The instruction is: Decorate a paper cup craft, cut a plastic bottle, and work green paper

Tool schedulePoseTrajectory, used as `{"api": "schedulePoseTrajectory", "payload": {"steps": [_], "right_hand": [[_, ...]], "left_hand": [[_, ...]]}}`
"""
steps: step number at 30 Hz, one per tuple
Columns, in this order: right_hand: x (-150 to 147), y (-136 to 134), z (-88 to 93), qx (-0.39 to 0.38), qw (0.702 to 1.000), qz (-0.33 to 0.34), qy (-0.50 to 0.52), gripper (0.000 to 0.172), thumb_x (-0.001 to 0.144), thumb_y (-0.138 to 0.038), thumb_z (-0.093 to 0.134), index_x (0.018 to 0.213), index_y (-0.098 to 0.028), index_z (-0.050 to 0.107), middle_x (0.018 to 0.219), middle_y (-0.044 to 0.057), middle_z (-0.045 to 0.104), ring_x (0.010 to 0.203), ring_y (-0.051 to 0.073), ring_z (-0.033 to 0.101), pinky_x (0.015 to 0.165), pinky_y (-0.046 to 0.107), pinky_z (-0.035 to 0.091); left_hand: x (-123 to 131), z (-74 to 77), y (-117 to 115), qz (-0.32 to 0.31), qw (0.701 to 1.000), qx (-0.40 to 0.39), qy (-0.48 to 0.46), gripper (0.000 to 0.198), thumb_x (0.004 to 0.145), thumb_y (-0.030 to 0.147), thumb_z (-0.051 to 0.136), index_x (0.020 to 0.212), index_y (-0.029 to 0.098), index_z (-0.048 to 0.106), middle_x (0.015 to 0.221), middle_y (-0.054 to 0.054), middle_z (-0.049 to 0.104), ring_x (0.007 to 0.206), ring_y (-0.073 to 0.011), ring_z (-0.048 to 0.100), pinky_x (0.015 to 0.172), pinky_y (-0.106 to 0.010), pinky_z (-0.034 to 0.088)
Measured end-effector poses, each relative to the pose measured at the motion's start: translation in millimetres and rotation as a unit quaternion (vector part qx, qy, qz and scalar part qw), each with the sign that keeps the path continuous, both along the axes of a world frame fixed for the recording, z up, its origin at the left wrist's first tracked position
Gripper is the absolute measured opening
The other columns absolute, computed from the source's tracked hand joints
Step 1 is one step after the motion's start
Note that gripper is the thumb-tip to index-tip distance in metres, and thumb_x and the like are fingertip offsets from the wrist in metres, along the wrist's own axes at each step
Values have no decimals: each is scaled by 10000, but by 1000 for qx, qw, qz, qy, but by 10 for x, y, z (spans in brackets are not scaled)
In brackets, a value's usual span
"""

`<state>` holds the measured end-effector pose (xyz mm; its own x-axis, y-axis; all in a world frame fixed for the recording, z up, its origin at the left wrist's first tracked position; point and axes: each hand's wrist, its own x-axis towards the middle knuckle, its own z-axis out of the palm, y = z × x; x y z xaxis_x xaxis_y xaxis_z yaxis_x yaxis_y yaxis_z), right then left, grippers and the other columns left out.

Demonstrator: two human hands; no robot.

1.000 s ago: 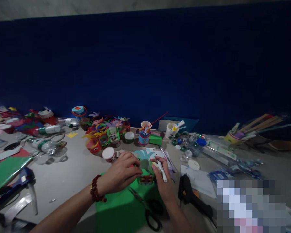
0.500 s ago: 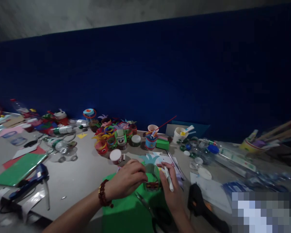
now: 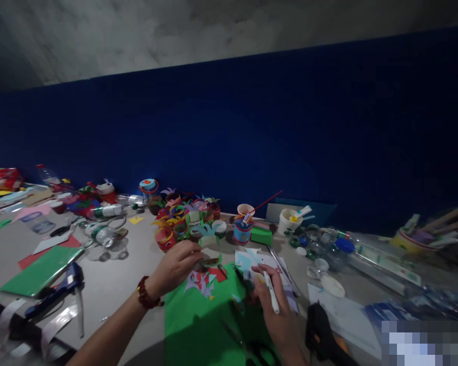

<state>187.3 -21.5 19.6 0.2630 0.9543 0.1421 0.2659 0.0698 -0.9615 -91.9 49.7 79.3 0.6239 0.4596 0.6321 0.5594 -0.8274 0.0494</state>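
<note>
My left hand [image 3: 181,264], with a beaded bracelet at the wrist, grips a small cup [image 3: 210,250] with a light-blue leaf-shaped paper top; the hand hides part of it. The cup is raised toward the group of decorated cups [image 3: 166,236]. My right hand [image 3: 277,292] is closed around a white marker [image 3: 270,291], over the right side of a green sheet [image 3: 198,330]. Scissors [image 3: 263,353] lie on that sheet below my right hand. Paper scraps [image 3: 202,283], lilac and red, lie at its far edge.
Plastic bottles [image 3: 103,235], a green folder [image 3: 41,272] and a blue glue gun [image 3: 63,290] are on the left. A black-handled tool [image 3: 320,333] lies on the right. Behind stand a blue cup [image 3: 242,231] and a white cup [image 3: 289,223] holding tools.
My left hand has carried the cup away and to the left, off the green sheet, uncovering the paper scraps. My right hand, still with the marker, is apart from the cup. The view has shifted slightly.
</note>
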Motion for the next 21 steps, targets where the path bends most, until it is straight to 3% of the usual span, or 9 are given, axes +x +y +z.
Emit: {"api": "schedulePoseTrajectory", "payload": {"steps": [3,10,16,21], "right_hand": [[7,-7,42,-13,999,4,32,406,875,-559,573,1159,-269,564,1238,59,683,605,181,693,729,356,567],[-29,-13,46,-3,999,16,51,437,879,-598,553,1159,-263,556,1248,97,667,607,192,702,724,365,581],[-24,9,6,-18,999,8,40,448,869,-622,558,1169,-290,550,1210,78,686,690,222,721,727,365,575],[-46,-9,56,-22,999,2,45,450,862,-639,546,1148,-291,550,1223,92,679,635,215,712,739,391,567]], "left_hand": [[-216,30,28,38,999,6,-10,228,993,152,435,1030,190,656,1004,-93,679,914,-185,642,819,-317,542],[-669,-104,23,109,994,-19,-4,207,986,160,456,1045,187,652,1074,-98,662,982,-196,653,853,-318,548],[-748,-262,76,128,991,-34,3,216,992,177,450,1005,188,666,1027,-81,675,907,-174,666,807,-286,558],[-755,-303,120,124,991,-44,3,243,994,160,417,1014,184,658,1029,-81,667,902,-162,665,796,-269,563]]}}
